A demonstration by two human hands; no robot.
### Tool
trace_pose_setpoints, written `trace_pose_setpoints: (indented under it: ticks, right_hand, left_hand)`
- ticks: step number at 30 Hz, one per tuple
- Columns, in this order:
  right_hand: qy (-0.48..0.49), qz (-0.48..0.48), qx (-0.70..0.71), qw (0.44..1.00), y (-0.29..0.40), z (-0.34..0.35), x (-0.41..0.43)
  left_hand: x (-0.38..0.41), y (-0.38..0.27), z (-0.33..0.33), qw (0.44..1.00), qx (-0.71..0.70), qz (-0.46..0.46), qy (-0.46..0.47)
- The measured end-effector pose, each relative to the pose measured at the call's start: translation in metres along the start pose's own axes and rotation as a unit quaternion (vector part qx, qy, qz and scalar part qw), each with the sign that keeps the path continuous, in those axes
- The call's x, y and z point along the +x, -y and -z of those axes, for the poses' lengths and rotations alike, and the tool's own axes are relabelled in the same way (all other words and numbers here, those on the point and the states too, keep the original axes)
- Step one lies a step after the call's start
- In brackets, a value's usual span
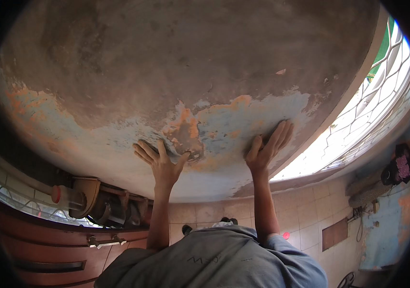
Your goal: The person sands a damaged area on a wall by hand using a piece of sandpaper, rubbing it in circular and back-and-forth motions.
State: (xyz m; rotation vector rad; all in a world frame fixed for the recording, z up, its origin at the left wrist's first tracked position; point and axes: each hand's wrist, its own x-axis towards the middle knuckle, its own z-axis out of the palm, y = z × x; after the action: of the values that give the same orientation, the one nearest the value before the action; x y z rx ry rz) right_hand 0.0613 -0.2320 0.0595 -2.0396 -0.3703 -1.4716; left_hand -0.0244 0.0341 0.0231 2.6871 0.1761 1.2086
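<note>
Both my arms reach forward to a wall with patchy, worn paint [233,118], where blue, orange and bare grey-brown areas show. My left hand [163,165] lies against the pale lower part with its fingers spread, the thumb beside a rough brown patch [187,136]. Further right, my right hand [266,151] rests on the pale paint near the wall's edge, its fingers pointing up and the thumb apart. Neither hand holds anything that I can see.
A window with a white metal grille [356,126] is at the right. At the lower left are a reddish-brown cabinet [57,248] with a metal handle [106,242] and a red-lidded jar [66,198]. Floor tiles [298,216] show below, with a red round thing [286,235].
</note>
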Motion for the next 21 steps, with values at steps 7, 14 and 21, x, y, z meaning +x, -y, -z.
trace_pose_setpoints:
  ticks: [7, 14, 21]
  right_hand:
    - [-0.002, -0.107, 0.063, 0.992, 0.029, 0.017, 0.056]
    - [-0.017, -0.067, 0.045, 0.997, 0.012, 0.01, 0.033]
    - [0.014, -0.042, 0.05, 0.998, -0.012, -0.005, -0.036]
  left_hand:
    - [0.0, -0.001, -0.001, 1.0, -0.001, -0.001, -0.004]
    - [0.0, -0.001, 0.003, 1.0, 0.001, -0.008, 0.007]
    - [-0.001, -0.001, -0.001, 1.0, -0.006, -0.014, 0.001]
